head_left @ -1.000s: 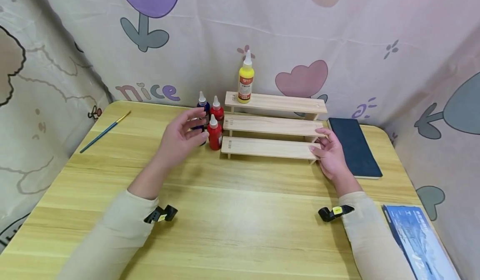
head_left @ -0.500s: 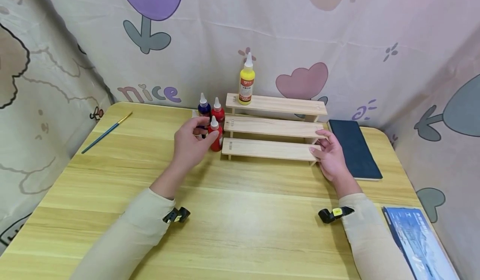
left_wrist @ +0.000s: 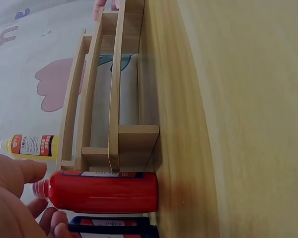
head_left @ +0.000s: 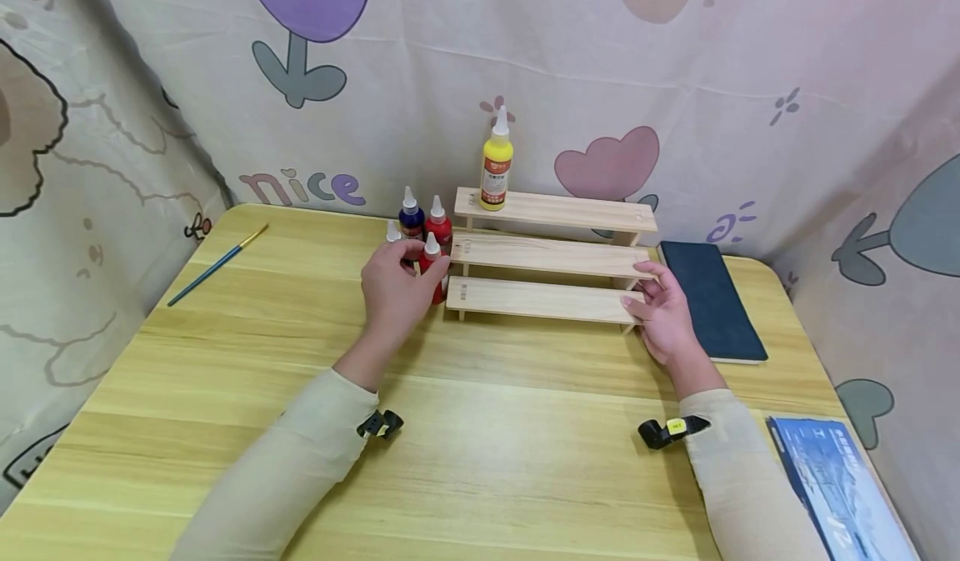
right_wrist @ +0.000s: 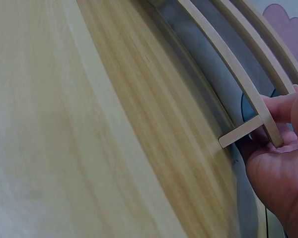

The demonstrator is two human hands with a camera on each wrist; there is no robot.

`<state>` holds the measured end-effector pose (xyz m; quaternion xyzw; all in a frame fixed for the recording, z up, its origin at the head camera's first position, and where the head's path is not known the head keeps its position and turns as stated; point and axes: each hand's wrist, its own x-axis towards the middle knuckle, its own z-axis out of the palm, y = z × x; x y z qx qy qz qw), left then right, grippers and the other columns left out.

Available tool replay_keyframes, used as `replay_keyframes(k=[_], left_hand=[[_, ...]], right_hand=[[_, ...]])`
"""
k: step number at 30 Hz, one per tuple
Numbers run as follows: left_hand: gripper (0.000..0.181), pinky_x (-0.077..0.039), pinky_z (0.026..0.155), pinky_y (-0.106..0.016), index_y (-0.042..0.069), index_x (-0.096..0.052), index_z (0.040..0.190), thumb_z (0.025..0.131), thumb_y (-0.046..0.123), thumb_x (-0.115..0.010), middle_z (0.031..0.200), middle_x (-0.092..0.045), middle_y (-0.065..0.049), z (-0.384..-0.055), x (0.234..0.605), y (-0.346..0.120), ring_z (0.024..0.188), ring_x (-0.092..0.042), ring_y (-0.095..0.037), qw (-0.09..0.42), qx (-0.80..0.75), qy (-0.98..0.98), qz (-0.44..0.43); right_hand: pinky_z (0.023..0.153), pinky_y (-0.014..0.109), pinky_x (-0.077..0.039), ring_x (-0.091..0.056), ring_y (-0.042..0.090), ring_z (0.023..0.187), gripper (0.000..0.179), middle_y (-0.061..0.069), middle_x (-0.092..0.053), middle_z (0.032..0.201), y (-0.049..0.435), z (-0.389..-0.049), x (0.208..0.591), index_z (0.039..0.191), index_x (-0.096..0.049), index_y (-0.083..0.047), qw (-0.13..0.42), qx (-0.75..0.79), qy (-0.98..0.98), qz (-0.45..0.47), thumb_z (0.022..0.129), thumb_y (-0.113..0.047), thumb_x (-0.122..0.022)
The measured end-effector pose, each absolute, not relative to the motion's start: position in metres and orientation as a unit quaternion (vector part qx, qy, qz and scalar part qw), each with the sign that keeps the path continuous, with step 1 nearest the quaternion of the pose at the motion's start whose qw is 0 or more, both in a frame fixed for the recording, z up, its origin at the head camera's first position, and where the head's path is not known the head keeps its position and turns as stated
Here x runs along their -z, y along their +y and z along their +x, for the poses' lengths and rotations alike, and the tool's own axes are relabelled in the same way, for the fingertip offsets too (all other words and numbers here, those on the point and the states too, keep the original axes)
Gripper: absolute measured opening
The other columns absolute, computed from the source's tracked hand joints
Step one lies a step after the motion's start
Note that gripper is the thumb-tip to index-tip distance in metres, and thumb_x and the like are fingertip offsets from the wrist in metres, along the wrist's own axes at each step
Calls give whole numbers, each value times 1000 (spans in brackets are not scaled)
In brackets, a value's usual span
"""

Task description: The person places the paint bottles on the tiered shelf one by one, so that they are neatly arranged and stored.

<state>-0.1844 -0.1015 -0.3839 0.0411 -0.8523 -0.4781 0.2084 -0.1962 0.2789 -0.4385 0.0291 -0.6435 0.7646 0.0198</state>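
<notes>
My left hand [head_left: 397, 288] has its thumb and curled fingers around the neck of the front red paint bottle [left_wrist: 107, 192], which stands upright at the left end of a three-tier wooden rack [head_left: 551, 254]. Behind it are a second red bottle [head_left: 438, 226] and a dark blue bottle [head_left: 411, 217]. Another white nozzle cap [head_left: 393, 232] shows above the left hand, its bottle mostly hidden. On the top tier, at the left, stands a yellow paint bottle [head_left: 496, 173]. My right hand [head_left: 663, 315] grips the rack's right end, thumb on the lowest tier.
A paintbrush [head_left: 217, 264] with a blue handle lies at the table's left. To the right of the rack is a dark notebook [head_left: 712, 298], and a blue printed pack [head_left: 836, 478] lies nearer the right edge. A patterned cloth [head_left: 420, 69] hangs behind the table [head_left: 510, 453].
My left hand has moved right to the front red bottle, its fingers closing in around the neck. The right hand keeps its hold on the rack, and the bottles have stayed in place.
</notes>
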Motion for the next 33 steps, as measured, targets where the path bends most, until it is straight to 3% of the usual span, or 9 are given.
replay_keyframes(k=[6,12,18,28,33], left_hand=[[29,-41,66,-35,3,-74,101,84,25,-83,91,-60,-15,-186,384,-101,76,-51,-25,229,472,-850,36],[25,-42,67,-33,1,-74,106,87,17,-79,91,-55,-13,-184,383,-104,78,-50,-25,209,486,-848,17],[24,-46,74,-33,-3,-70,112,91,7,-73,97,-53,-13,-181,379,-111,86,-52,-26,155,504,-850,-13],[28,-47,87,-41,-4,-63,124,97,4,-65,114,-50,-15,-170,376,-130,102,-51,-29,43,506,-859,-62],[23,-47,90,-43,-4,-64,118,96,1,-65,121,-48,-15,-166,378,-137,109,-51,-33,25,527,-845,-88]], right_hand=[[79,26,-56,-49,29,116,56,11,-54,123,279,-197,440,131,-54,-12,22,-766,-641,30,89,25,-54],[79,26,-56,-50,31,115,55,10,-54,121,279,-197,440,131,-54,-12,23,-765,-643,33,89,24,-55],[78,26,-56,-50,31,115,54,9,-55,123,280,-196,439,131,-53,-12,24,-763,-645,34,90,23,-55],[79,26,-56,-51,32,116,54,10,-54,123,280,-197,439,132,-52,-12,23,-757,-652,31,90,22,-55],[79,26,-56,-50,32,116,54,10,-54,123,279,-196,438,132,-52,-12,23,-758,-651,32,90,22,-56]])
